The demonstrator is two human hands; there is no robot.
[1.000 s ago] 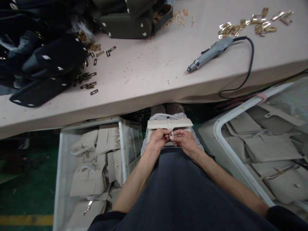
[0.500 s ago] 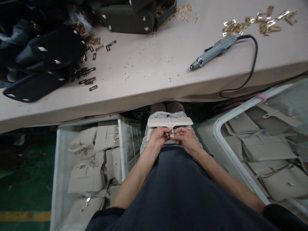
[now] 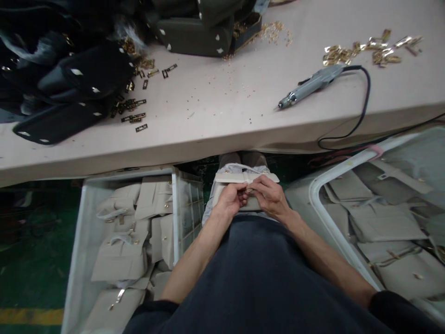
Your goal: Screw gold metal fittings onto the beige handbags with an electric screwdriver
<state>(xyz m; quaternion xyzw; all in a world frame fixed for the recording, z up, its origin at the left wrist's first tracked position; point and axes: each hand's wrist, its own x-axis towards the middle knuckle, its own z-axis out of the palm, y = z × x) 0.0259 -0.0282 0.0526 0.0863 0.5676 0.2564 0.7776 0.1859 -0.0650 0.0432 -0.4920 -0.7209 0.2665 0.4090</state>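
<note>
A beige handbag rests on my lap, below the table's front edge. My left hand is closed, its fingers pinching a small metal fitting at the bag's front strap. My right hand lies over the bag's right half with its fingers curled, pinching the same spot from the other side. The fingertips of both hands meet at the middle of the bag. What exactly sits between them is too small to make out clearly.
A grey electric screwdriver with a black cable lies on the pink table. Gold fittings are scattered at the far right, dark bags pile at the left. White crates of beige bags stand on both sides of my legs.
My right hand has shifted up over the bag's top edge, and both hands have kept working at the same middle spot. The view has drifted slightly.
</note>
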